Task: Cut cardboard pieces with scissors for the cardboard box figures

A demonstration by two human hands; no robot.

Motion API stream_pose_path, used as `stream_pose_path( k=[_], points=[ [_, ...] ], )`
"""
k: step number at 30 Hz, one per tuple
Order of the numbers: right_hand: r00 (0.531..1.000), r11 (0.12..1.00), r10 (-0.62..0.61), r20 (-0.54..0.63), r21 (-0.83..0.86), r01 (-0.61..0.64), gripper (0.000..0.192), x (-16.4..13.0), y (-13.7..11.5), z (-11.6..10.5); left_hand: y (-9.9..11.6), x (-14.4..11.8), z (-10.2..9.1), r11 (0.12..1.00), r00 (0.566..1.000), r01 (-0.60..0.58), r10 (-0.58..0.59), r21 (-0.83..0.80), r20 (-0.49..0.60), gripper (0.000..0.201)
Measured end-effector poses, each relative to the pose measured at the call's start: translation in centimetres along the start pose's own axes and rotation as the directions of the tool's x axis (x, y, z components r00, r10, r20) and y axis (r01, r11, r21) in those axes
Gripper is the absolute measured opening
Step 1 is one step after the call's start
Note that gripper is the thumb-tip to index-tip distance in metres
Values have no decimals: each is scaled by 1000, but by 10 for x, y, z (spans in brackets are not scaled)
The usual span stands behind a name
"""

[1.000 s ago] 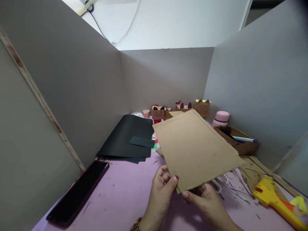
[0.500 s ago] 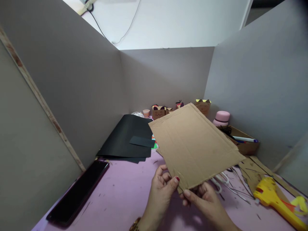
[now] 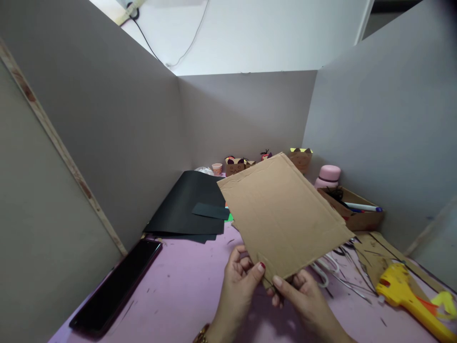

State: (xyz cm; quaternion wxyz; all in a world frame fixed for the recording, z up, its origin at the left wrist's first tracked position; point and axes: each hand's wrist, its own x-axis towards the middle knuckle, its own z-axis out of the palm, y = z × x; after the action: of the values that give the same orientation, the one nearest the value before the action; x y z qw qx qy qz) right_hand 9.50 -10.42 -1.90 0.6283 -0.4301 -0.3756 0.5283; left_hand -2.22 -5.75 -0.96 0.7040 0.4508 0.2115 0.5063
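Note:
A flat brown corrugated cardboard sheet (image 3: 282,216) is held up over the pink table (image 3: 185,290), tilted away from me. My left hand (image 3: 241,281) pinches its near corner with the thumb on top. My right hand (image 3: 303,297) grips the same near edge from the right, fingers partly under the sheet. White-handled scissors (image 3: 323,271) lie on the table just right of my hands, partly hidden by the cardboard.
Black paper sheets (image 3: 191,205) and a dark phone (image 3: 114,286) lie at left. Small cardboard animal boxes (image 3: 235,166) and a pink bottle (image 3: 327,175) stand at the back. A cardboard tray with pens (image 3: 357,207), cardboard scraps and a yellow glue gun (image 3: 403,288) fill the right. Grey partition walls enclose the table.
The cardboard sheet has tilted up and shifted slightly left, hiding more of the small boxes behind it. My right hand has moved a little left along the near edge.

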Motion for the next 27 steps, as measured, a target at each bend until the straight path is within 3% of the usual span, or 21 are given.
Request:
stream_pose_path(
  k=[5,10,13,18,27],
  points=[
    [1000,1000,-15,12,-13,15,30,1,1,-1,0,1,0,1000,999,11,-11,-19,37,23],
    [1000,1000,13,18,6,-13,34,1,3,0,9,-1,3,999,999,22,-21,32,-28,27],
    [996,1000,9,84,3,-9,31,0,2,-3,14,-1,3,998,996,52,-49,31,-77,28],
    [984,1000,3,178,-31,3,23,2,1,-8,12,-1,2,995,995,90,-92,-37,-35,29],
    [987,1000,-15,158,-23,19,22,4,5,-9,7,0,0,993,995,97,-97,-62,-4,32]
  ],
)
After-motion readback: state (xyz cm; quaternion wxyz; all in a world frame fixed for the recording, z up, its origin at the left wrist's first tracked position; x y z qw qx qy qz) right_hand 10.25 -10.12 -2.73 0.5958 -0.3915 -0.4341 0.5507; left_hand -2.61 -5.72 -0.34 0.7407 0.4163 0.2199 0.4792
